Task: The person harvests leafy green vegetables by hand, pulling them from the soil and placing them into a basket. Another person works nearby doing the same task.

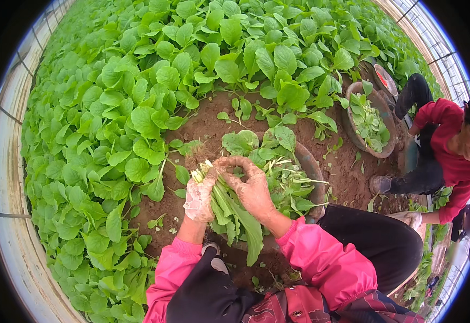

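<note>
My left hand (199, 198), in a thin torn glove, grips a bunch of leafy greens (229, 210) near its pale cut stem ends. The leaves hang down towards me. My right hand (251, 185), bare and soiled, has its thumb and fingers curled at the stem ends, touching the top of the bunch. Under and to the right of my hands is a round basin (313, 169) with loose leaves, some of them spotted, and trimmed stems in it. Part of the basin is hidden by my hands and the bunch.
Dense leafy plants (109, 121) grow left and ahead. Bare soil (214, 117) with scattered leaves surrounds the basin. At the right, a second basin (386, 117) holds greens, beside a person (452, 137) in a red top. A bowl (386, 80) with something red stands beyond.
</note>
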